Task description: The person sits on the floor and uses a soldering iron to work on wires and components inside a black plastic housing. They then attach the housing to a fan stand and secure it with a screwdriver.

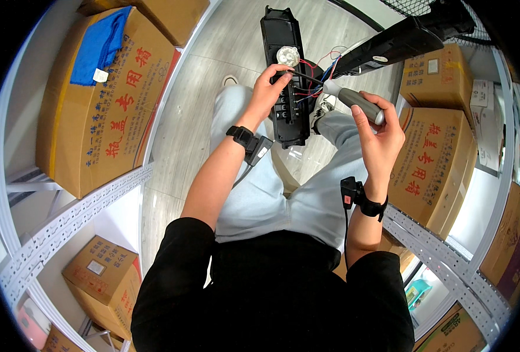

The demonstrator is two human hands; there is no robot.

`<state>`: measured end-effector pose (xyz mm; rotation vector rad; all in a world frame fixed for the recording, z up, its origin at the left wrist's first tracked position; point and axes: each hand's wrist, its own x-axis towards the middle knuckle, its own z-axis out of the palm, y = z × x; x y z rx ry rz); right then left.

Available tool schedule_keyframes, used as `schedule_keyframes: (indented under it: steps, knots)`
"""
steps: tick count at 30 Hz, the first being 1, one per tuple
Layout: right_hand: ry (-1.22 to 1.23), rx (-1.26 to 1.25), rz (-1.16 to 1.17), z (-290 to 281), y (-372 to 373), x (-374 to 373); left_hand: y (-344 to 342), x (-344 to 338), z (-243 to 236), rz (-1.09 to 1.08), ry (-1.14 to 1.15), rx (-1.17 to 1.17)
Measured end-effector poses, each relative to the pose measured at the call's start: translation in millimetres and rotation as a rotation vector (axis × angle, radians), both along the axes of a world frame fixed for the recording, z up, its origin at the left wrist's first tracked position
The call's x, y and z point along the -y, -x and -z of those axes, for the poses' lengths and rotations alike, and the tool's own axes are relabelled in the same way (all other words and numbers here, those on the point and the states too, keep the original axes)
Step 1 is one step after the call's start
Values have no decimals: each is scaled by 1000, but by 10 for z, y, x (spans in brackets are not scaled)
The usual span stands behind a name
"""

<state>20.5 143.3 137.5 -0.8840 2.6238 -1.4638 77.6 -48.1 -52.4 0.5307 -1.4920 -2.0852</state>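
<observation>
My right hand (380, 126) is wrapped round the grey handle of a screwdriver (358, 103), whose dark shaft points left across the wires. At the shaft's tip, the thumb and forefinger of my left hand (264, 94) are pinched together; anything small between them is hidden. Just below the fingers lies a long black plastic housing (292, 126), with a row of small parts along its middle. A clear-and-white round part (288, 56) sits on its upper half. Red and blue wires (313, 88) run from it toward a second long black housing (389, 50), tilted at upper right.
Shelves on both sides hold cardboard boxes (116, 111) (430, 164). A blue cloth (98, 50) lies on the left box. Perforated metal rails (90, 214) edge the shelves. Pale wood-look floor (181, 117) shows around my legs, and black mesh (415, 8) stands at upper right.
</observation>
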Motion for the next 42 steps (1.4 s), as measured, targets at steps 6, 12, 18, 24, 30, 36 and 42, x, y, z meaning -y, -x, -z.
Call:
schedule_keyframes:
  steps: [6,12,18,24,30,36,42]
  knots:
    - [8,-2,-11,1,21,-14,-1,3,-40,28,27,-22]
    - [-10,-35,-25,-7,-4,-13,-1,22,17,30,71,-34]
    - [-60,-54,-20,-35,-29,-13,-4,16,11,37,66,-37]
    - [-24,-79,-83,-3,-16,-15,-10,15,-2,37,64,-36]
    - [-20,-144,-160,1,-4,-26,-4,17,0,32,84,-22]
    - [-36,-91,-132,-46,-32,-6,-8,16,0,42,67,-26]
    - [-12,-92,-124,-47,-51,-17,1,-5,19,18,16,6]
